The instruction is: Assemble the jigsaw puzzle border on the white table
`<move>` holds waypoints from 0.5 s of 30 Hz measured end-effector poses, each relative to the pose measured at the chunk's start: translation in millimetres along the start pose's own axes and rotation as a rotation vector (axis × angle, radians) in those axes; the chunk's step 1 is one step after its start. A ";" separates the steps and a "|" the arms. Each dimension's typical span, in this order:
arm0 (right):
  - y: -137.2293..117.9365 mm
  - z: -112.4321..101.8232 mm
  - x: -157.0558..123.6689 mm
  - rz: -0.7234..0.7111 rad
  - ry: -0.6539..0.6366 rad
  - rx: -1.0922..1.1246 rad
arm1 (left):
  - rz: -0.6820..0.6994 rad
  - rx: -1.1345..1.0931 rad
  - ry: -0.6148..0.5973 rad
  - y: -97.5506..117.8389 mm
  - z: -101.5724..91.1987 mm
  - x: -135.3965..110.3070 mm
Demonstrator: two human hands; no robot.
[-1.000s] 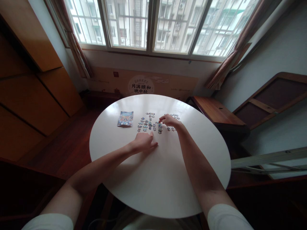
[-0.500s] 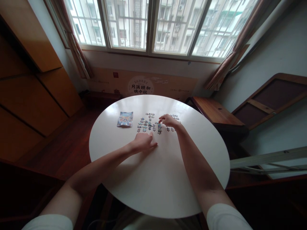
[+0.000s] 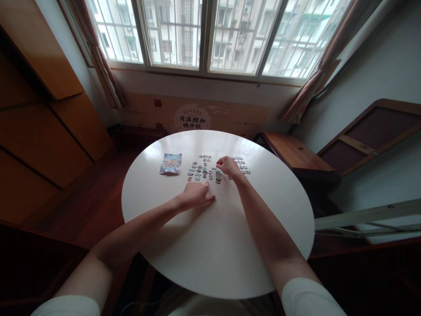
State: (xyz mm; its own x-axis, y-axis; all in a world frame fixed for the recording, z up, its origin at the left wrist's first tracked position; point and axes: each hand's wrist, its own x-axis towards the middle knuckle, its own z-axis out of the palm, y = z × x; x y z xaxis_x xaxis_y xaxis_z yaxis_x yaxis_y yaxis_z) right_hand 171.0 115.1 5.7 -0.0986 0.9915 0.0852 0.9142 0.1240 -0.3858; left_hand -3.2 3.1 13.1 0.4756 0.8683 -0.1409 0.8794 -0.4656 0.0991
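Observation:
Small jigsaw pieces point(image 3: 199, 170) lie in loose rows at the middle of the table, and several more point(image 3: 241, 166) lie to the right, partly behind my right hand. My right hand point(image 3: 229, 166) is over the pieces with thumb and index finger pinched together; whatever may be between the fingertips is too small to make out. Just below the fingertips is an upright strip of pieces point(image 3: 218, 176). My left hand point(image 3: 195, 194) rests on the table at the near side of the pieces, thumb and index finger apart, holding nothing.
A colourful picture sheet or packet point(image 3: 171, 163) lies on the round white table point(image 3: 210, 254), left of the pieces. Behind the table stand a printed cardboard panel point(image 3: 230, 116) and barred windows. A wooden bench or stool point(image 3: 296, 151) is at the right.
My right hand has shifted slightly left, and its fingertips have drawn together into a pinch. My left hand has stayed in place.

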 end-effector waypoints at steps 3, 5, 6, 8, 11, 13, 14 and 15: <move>-3.3 3.0 -1.8 -0.003 -0.004 -0.022 | 0.000 -0.004 0.004 -0.1 0.7 0.2; -5.1 4.2 -2.7 0.006 -0.010 -0.023 | 0.001 -0.006 0.006 -0.1 1.0 0.2; -5.9 4.7 -3.0 0.012 -0.017 -0.022 | 0.001 -0.007 0.006 0.0 1.0 0.1; -7.6 5.8 -3.2 0.022 -0.030 -0.030 | 0.001 -0.005 0.004 0.4 0.8 0.1; -8.9 8.2 -2.4 0.040 -0.032 -0.054 | 0.000 0.001 0.000 0.9 0.4 0.3; -7.9 10.8 -0.8 0.048 -0.030 -0.053 | 0.003 0.004 -0.003 1.0 0.4 0.4; -6.7 12.5 0.2 0.052 -0.030 -0.044 | 0.004 0.005 -0.001 1.0 0.5 0.5; -5.1 14.3 1.4 0.053 -0.031 -0.029 | 0.004 0.006 0.002 0.9 0.7 0.6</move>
State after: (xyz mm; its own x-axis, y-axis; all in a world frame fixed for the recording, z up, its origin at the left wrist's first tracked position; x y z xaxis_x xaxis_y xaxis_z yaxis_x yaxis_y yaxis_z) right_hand 160.5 116.4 -5.3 -0.0613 0.9974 0.0367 0.9296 0.0705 -0.3617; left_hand -2.2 3.0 12.4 0.4789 0.8668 -0.1389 0.8777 -0.4699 0.0936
